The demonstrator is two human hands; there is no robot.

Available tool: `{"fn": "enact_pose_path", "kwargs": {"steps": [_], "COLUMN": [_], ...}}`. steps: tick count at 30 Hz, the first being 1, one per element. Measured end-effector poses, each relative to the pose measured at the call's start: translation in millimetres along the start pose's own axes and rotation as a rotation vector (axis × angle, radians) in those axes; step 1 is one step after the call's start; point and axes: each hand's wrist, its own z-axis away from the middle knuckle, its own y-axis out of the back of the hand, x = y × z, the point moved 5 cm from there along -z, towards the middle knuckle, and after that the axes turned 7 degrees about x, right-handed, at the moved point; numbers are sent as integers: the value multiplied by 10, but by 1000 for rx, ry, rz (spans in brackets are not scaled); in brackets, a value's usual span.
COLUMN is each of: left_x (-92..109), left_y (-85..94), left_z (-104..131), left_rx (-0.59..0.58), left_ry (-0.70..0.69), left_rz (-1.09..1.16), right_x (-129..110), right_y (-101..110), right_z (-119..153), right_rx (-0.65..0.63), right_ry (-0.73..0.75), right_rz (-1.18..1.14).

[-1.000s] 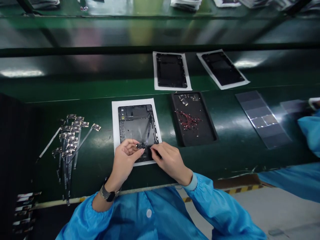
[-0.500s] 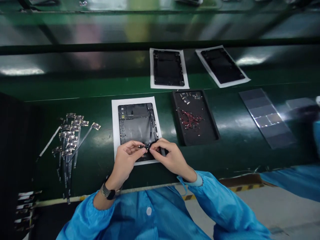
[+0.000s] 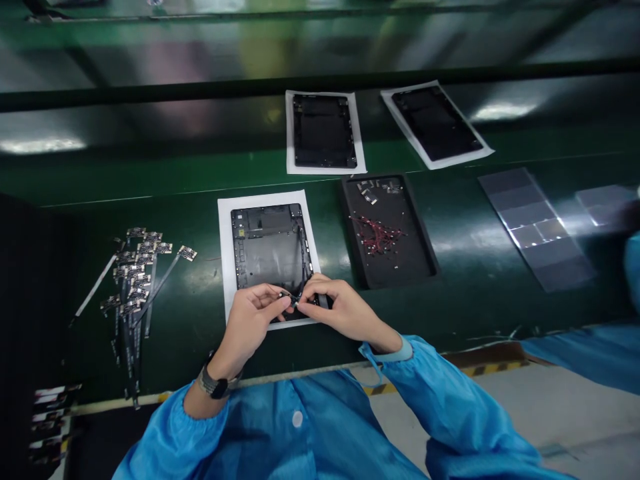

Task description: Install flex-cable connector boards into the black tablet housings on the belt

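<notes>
Over the lower edge of a black tablet housing [image 3: 265, 257], my two hands meet. My left hand [image 3: 253, 319] pinches a small circuit board [image 3: 285, 295] between thumb and fingers. Close against it, my right hand [image 3: 345, 308] has thumb and forefinger pressed together at the end of a black ribbon cable [image 3: 302, 257]. That cable runs down the housing's right side to the board; the exact joint is hidden by my fingertips. Under the housing lies a white sheet [image 3: 226, 247].
Left, a pile of small boards with ribbon cables [image 3: 135, 270] lies on the green bench [image 3: 190, 347]. Right, a black tray [image 3: 423, 250] holds red wires [image 3: 377, 237] and small boards. Two more housings [image 3: 325, 133] lie behind. Clear plastic film [image 3: 535, 230] and a co-worker's sleeve [image 3: 580, 360] are farther right.
My hands stay together at the housing's lower edge, with only slight finger movement around the board and cable. The whole view has shifted a little.
</notes>
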Motion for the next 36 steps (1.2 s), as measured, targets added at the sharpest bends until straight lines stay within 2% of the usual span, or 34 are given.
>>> {"fn": "enact_pose_path", "kwargs": {"steps": [9,13,21,33,36], "left_x": [18,29,39,8,-4], "left_y": [-4,-12,34,52,38], "left_z": [20,28,87,90,78], "left_rx": [-10,-7,78,73,21], "left_ry": [42,31,-31,4,31], "left_rz": [-50,-66,-121,-115,-92], "right_x": [-4,18,15,-28,-20], "right_y": [30,23,-18,-7,-14], "right_z": [-32,-21,-18,-18,-5], "right_rx": [-91,-73,-23,-25,-19], "right_ry": [-55,-76,-98,-63,-52], "right_rz": [-7,2,42,85,52]}}
